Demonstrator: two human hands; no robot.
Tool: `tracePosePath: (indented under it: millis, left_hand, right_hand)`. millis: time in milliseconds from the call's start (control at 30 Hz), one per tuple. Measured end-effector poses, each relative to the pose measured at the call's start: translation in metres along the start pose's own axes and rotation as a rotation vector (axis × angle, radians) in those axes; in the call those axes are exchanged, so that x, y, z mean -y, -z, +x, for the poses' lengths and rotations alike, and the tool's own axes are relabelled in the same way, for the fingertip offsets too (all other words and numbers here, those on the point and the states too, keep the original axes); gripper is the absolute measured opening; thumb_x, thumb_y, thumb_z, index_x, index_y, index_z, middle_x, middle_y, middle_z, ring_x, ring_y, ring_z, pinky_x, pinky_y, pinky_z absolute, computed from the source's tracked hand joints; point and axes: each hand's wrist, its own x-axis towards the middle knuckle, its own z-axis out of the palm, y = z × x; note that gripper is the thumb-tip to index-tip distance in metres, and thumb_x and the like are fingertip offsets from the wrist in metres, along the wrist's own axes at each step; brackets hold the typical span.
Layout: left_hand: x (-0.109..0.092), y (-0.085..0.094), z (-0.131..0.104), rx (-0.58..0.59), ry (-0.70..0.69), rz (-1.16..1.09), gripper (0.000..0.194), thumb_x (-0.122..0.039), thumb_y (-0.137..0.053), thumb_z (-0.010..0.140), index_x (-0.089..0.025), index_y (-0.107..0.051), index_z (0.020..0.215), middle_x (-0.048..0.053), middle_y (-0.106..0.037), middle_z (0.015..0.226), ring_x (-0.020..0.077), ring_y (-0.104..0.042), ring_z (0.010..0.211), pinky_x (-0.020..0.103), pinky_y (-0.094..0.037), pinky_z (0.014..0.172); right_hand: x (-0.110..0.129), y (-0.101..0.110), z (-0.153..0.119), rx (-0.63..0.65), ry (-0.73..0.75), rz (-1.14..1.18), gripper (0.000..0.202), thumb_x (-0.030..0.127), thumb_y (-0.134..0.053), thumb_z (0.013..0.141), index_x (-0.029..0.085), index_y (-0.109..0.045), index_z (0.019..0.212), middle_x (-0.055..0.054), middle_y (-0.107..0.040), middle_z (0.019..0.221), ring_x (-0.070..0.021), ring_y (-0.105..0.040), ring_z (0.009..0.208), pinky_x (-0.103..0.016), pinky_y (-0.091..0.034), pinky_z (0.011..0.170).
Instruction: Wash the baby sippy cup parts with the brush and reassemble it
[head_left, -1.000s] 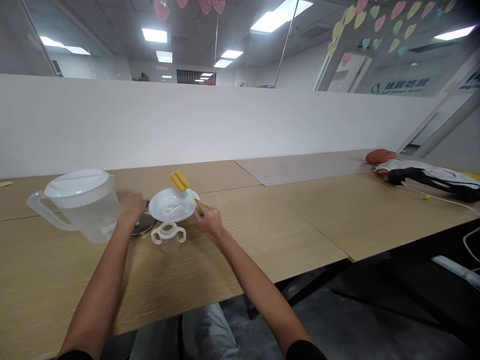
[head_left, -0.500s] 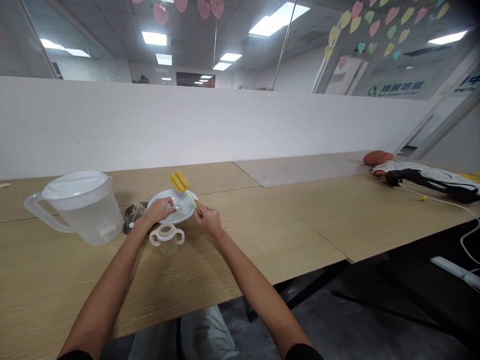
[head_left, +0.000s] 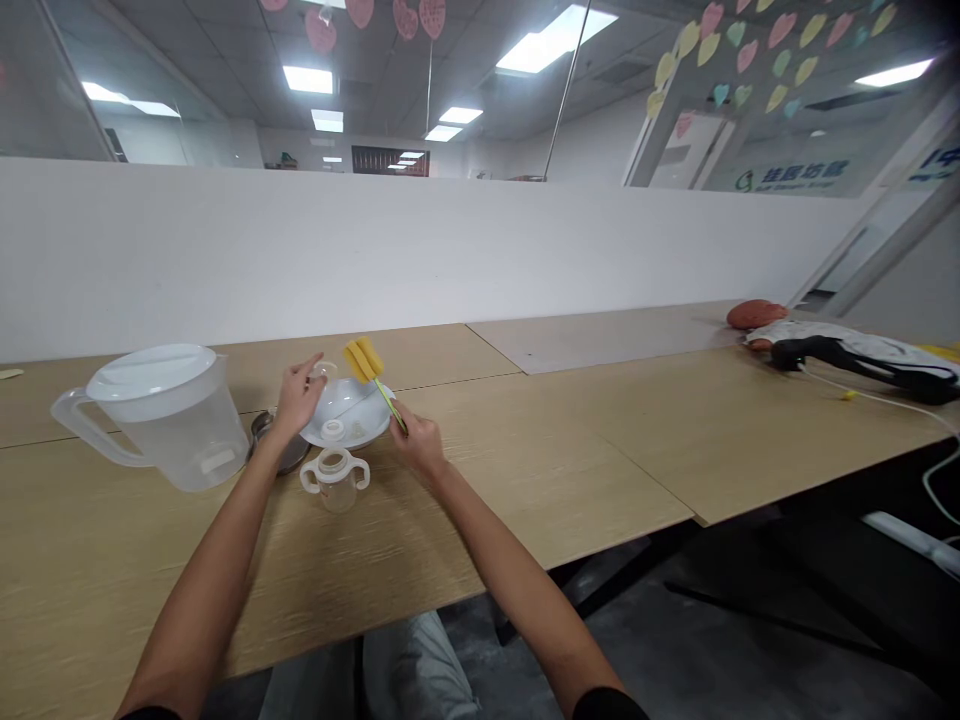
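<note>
My right hand (head_left: 418, 438) is closed around the green handle of a bottle brush (head_left: 364, 360), whose yellow sponge head points up over the far side of a white bowl (head_left: 379, 410). Above the bowl's left rim, my left hand (head_left: 300, 395) pinches a clear, rounded piece that looks like a bottle cap (head_left: 324, 370). A small white part (head_left: 332, 430), perhaps a nipple or ring, lies in the bowl. Just in front stands a clear baby bottle (head_left: 337, 482) with two white handles and an uncovered mouth. My left wrist partly hides a metal bowl (head_left: 289, 458).
A lidded translucent pitcher (head_left: 176, 420) stands to the left, its handle pointing left. At the far right of the table lies a manikin (head_left: 847, 350) with black parts and a pale cord. A white partition (head_left: 450, 250) runs along the back.
My left hand has risen out of the white bowl, up and to the left, with the clear cap in its fingers. My right hand and the brush have barely moved.
</note>
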Motion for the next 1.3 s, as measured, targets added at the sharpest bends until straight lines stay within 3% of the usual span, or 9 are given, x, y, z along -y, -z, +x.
tracePosePath:
  millis: [133,300,433,567,767,833,967,1167,1300]
  left_hand:
    - [-0.022,0.007,0.005,-0.137,0.314,-0.551,0.037,-0.036,-0.050,0.079,-0.020,-0.054,0.112,0.005,-0.059,0.098,0.0113,-0.060,0.077,0.026,-0.051,0.076]
    - [-0.046,0.015,0.000,0.005,0.379,-0.816,0.031,-0.033,-0.057,0.077,-0.018,-0.054,0.103,0.005,-0.063,0.094,0.0118,-0.062,0.080,0.026,-0.051,0.079]
    - [-0.059,0.026,-0.010,0.150,0.149,-0.512,0.059,-0.037,-0.071,0.065,-0.023,-0.052,0.119,0.006,-0.061,0.113,0.0153,-0.062,0.089,0.028,-0.051,0.080]
    - [-0.068,0.038,-0.017,0.287,-0.027,-0.032,0.063,-0.047,-0.074,0.057,-0.020,-0.060,0.112,0.009,-0.059,0.120,0.0185,-0.063,0.083,0.029,-0.051,0.074]
    - [-0.071,0.042,-0.019,0.241,0.146,0.532,0.051,-0.062,-0.044,0.078,-0.017,-0.065,0.079,0.006,-0.064,0.058,0.0208,-0.060,0.055,0.029,-0.043,0.057]
    - [-0.065,0.043,-0.017,0.268,0.112,0.580,0.051,-0.063,-0.043,0.077,-0.017,-0.065,0.077,0.007,-0.066,0.062,0.0229,-0.062,0.061,0.031,-0.043,0.060]
    - [-0.055,0.046,-0.012,0.406,-0.138,0.266,0.053,-0.059,-0.061,0.068,-0.020,-0.058,0.104,0.007,-0.067,0.105,0.0224,-0.063,0.088,0.032,-0.049,0.076]
    - [-0.056,0.048,-0.009,0.113,-0.304,0.294,0.044,-0.045,-0.063,0.071,-0.019,-0.058,0.106,0.008,-0.061,0.111,0.0221,-0.059,0.094,0.036,-0.048,0.084]
    - [-0.039,0.056,-0.006,-0.093,-0.220,0.577,0.042,-0.032,-0.059,0.076,-0.021,-0.055,0.117,0.009,-0.056,0.119,0.0246,-0.057,0.103,0.035,-0.045,0.087]
  right_hand:
    - [0.000,-0.002,-0.003,-0.001,0.178,0.065,0.035,0.024,-0.043,0.093,0.015,-0.060,0.122,-0.004,-0.070,0.073,-0.0080,-0.059,0.060,-0.018,-0.039,0.059]
    - [0.002,0.000,-0.003,0.025,0.186,0.099,0.038,0.025,-0.039,0.095,0.015,-0.058,0.126,-0.004,-0.069,0.072,-0.0088,-0.058,0.060,-0.019,-0.040,0.060]
    - [0.000,0.004,-0.002,0.055,0.143,0.105,0.038,0.024,-0.038,0.095,0.015,-0.057,0.127,-0.005,-0.069,0.077,-0.0094,-0.059,0.065,-0.018,-0.041,0.063]
    - [-0.005,0.004,-0.002,0.082,0.221,0.011,0.038,0.022,-0.039,0.094,0.015,-0.058,0.126,-0.005,-0.067,0.073,-0.0098,-0.056,0.061,-0.020,-0.038,0.059]
    - [-0.006,-0.001,-0.005,-0.050,0.383,-0.085,0.035,0.020,-0.044,0.093,0.015,-0.060,0.123,-0.002,-0.059,0.060,-0.0104,-0.050,0.056,-0.022,-0.033,0.053]
    - [-0.006,-0.002,-0.005,-0.072,0.402,-0.079,0.033,0.019,-0.044,0.093,0.015,-0.061,0.121,-0.002,-0.058,0.060,-0.0105,-0.050,0.056,-0.023,-0.033,0.052]
    - [-0.006,-0.003,-0.005,-0.063,0.337,-0.054,0.031,0.024,-0.042,0.095,0.016,-0.064,0.115,-0.003,-0.062,0.063,-0.0093,-0.052,0.056,-0.022,-0.034,0.053]
    - [-0.005,-0.004,-0.003,-0.089,0.190,-0.010,0.032,0.026,-0.041,0.095,0.016,-0.065,0.114,-0.004,-0.068,0.068,-0.0085,-0.056,0.056,-0.020,-0.037,0.055]
    - [-0.010,-0.002,-0.002,-0.124,0.088,0.003,0.034,0.025,-0.040,0.095,0.014,-0.065,0.114,-0.006,-0.069,0.070,-0.0095,-0.058,0.057,-0.020,-0.038,0.056]
